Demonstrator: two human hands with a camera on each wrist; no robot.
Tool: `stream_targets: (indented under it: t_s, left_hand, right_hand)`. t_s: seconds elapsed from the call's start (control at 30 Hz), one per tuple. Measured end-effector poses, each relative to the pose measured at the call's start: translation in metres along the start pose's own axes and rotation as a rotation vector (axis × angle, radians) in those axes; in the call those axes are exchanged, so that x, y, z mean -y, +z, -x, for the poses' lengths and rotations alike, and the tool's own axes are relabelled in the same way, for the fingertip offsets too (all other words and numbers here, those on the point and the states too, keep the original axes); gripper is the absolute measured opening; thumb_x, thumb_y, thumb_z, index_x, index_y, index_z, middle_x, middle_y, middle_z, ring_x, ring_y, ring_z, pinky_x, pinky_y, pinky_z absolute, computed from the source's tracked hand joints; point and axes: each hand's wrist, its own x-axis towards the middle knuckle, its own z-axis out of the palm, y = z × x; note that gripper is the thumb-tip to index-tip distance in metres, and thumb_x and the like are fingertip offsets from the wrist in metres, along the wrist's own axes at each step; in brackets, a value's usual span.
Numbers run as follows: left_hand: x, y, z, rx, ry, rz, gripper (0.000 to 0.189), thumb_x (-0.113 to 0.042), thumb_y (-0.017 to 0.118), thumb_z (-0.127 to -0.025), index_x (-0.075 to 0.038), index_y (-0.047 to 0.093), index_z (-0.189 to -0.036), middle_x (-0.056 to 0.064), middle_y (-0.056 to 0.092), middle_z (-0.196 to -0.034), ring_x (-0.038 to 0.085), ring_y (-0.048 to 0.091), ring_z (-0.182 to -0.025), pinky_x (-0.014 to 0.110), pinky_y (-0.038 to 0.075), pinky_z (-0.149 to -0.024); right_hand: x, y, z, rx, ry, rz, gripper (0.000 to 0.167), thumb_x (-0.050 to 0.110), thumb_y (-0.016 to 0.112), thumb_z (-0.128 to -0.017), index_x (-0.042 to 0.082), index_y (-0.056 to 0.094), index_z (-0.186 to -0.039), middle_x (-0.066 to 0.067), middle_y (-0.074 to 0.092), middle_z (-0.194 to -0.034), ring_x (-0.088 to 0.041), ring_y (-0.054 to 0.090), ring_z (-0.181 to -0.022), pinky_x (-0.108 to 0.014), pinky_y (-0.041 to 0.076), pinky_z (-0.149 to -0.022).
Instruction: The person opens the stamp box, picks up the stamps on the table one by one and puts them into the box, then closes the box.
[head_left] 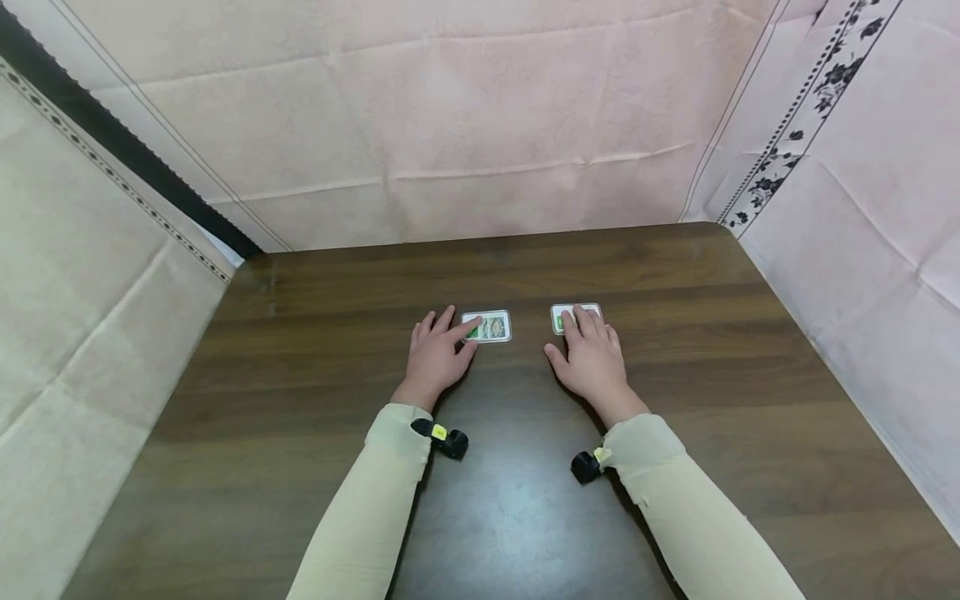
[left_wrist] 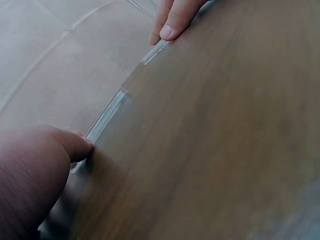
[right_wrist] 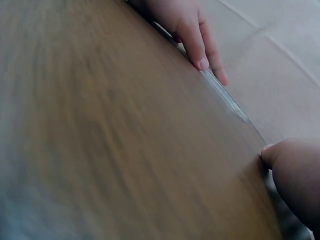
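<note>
Two small flat cards in clear, thick-edged cases lie apart on the table. The left cased card (head_left: 495,326) shows green and pale printed pictures. Spread over its left end is my left hand (head_left: 438,358), index finger extended onto the face and thumb at the near edge. In the left wrist view that case (left_wrist: 107,115) appears edge-on by the thumb. My right hand (head_left: 594,358) rests its straight fingertips on the right cased card (head_left: 557,317), covering most of the print. Its thumb is out to the left, on the wood below the card.
The brown wooden table (head_left: 510,517) has a far edge beyond the cards. Pale cloth (head_left: 480,108) hangs behind and on both sides. A black camera (head_left: 453,444) is strapped at the left wrist and another camera (head_left: 585,467) at the right.
</note>
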Motion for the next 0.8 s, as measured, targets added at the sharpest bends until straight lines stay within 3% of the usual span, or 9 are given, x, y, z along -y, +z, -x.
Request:
stream_targets:
  t_s: [0.57, 0.8]
  left_hand:
    - [-0.0012, 0.0016, 0.0015, 0.009, 0.024, -0.003, 0.046, -0.039, 0.055, -0.103, -0.039, 0.05, -0.149, 0.008, 0.029, -0.165, 0.041, 0.016, -0.152, 0.059, 0.008, -0.121]
    - [-0.0007, 0.0035, 0.0027, 0.001, 0.027, 0.018, 0.052, -0.04, 0.055, -0.102, -0.04, 0.043, -0.153, 0.008, 0.029, -0.165, 0.041, 0.016, -0.151, 0.059, 0.007, -0.121]
  right_hand:
    - [0.0051, 0.001, 0.005, -0.019, 0.012, -0.052, 0.071, 0.043, 0.054, -0.101, 0.002, 0.035, -0.155, -0.022, 0.027, -0.161, -0.039, 0.019, -0.149, -0.062, 0.014, -0.117]
    - [0.0053, 0.0017, 0.0057, -0.049, 0.023, -0.095, 0.07, 0.041, 0.057, -0.1, 0.005, 0.035, -0.156, -0.021, 0.027, -0.161, -0.041, 0.017, -0.151, -0.063, 0.011, -0.118]
